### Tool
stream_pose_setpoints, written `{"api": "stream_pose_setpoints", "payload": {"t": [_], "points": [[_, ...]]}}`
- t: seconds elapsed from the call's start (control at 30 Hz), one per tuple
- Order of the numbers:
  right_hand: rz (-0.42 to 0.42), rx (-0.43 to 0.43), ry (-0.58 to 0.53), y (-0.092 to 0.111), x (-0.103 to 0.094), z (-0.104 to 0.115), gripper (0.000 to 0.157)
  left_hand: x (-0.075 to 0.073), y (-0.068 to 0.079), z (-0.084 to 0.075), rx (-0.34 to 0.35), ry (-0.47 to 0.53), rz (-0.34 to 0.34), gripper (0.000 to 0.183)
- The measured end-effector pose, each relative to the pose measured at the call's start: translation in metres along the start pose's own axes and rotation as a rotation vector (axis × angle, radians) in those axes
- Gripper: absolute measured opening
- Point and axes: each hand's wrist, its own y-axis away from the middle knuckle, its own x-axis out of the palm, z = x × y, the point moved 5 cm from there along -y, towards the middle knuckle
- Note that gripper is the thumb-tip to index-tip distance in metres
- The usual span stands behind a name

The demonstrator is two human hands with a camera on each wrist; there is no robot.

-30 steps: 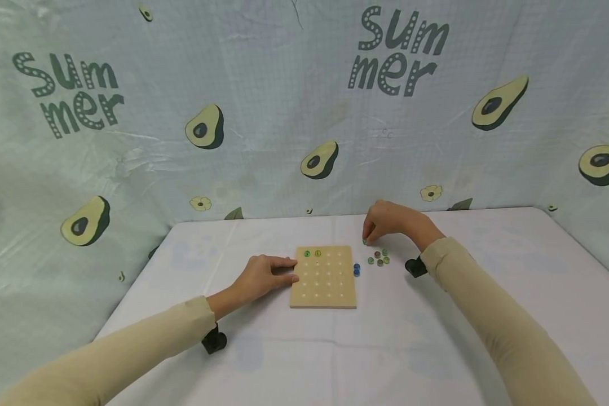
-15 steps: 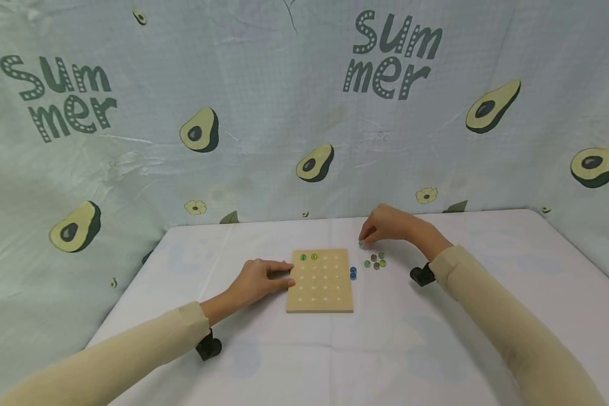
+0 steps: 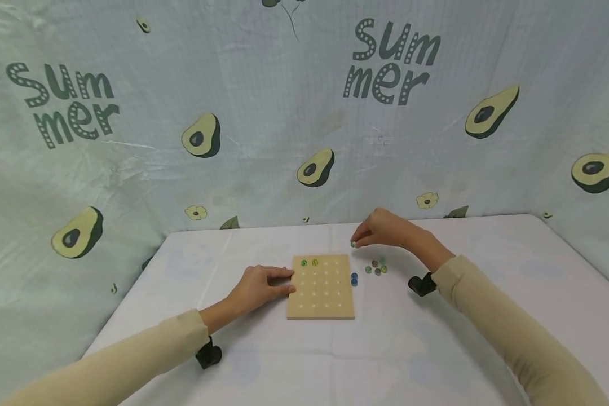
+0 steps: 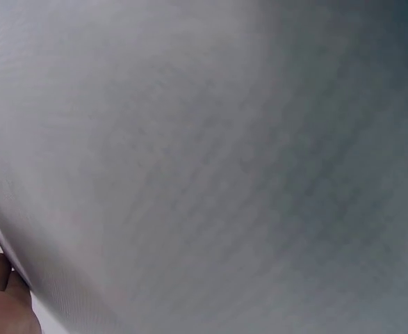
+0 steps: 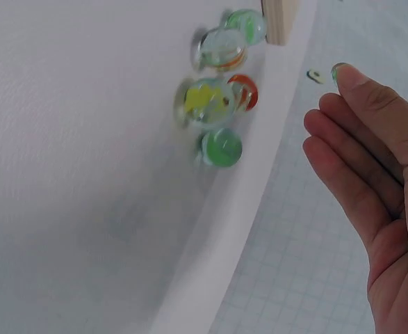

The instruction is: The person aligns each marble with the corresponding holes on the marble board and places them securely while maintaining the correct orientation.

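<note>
A wooden board (image 3: 321,293) with rows of small hollows lies on the table in the head view. Two marbles, a green marble (image 3: 304,263) and a yellow marble (image 3: 314,263), sit in its far row at the left. My left hand (image 3: 259,286) touches the board's left edge with fairly straight thumb and fingers. Beyond the board's far right corner, my right hand (image 3: 385,228) pinches a greenish glass marble (image 3: 353,244) above the table; in the right wrist view the thumb mostly hides this marble (image 5: 337,72).
Right of the board lie two blue marbles (image 3: 354,279), close to its edge. Several loose glass marbles (image 5: 209,102) cluster farther right on the white tablecloth (image 3: 284,361). A printed curtain (image 3: 264,113) stands behind the table. Grey blur fills most of the left wrist view.
My right hand has moved left, closer to the board's far right corner, with the marble in its fingertips. The left hand stays at the board's edge. The head view has shifted slightly.
</note>
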Motion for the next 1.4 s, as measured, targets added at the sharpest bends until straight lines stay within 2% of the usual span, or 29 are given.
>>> {"api": "stream_pose_setpoints", "payload": {"t": [0.3, 0.7, 0.87, 1.2, 1.4], "points": [[-0.035, -0.097, 0.005, -0.003, 0.003, 0.014, 0.014, 0.000, 0.002, -0.001, -0.003, 0.005, -0.014, 0.043], [-0.074, -0.092, -0.021, 0.002, 0.008, 0.018, 0.016, 0.002, 0.001, -0.002, 0.012, 0.005, -0.006, 0.043], [-0.087, -0.117, -0.037, 0.000, 0.010, 0.025, 0.017, 0.001, 0.001, 0.000, -0.007, 0.003, 0.001, 0.044], [-0.082, -0.046, -0.075, -0.011, 0.018, 0.033, 0.016, 0.000, -0.002, 0.000, -0.001, 0.008, 0.003, 0.044], [-0.073, 0.032, -0.122, -0.016, 0.028, 0.034, 0.017, 0.001, -0.002, 0.000, 0.005, 0.005, 0.004, 0.043]]}}
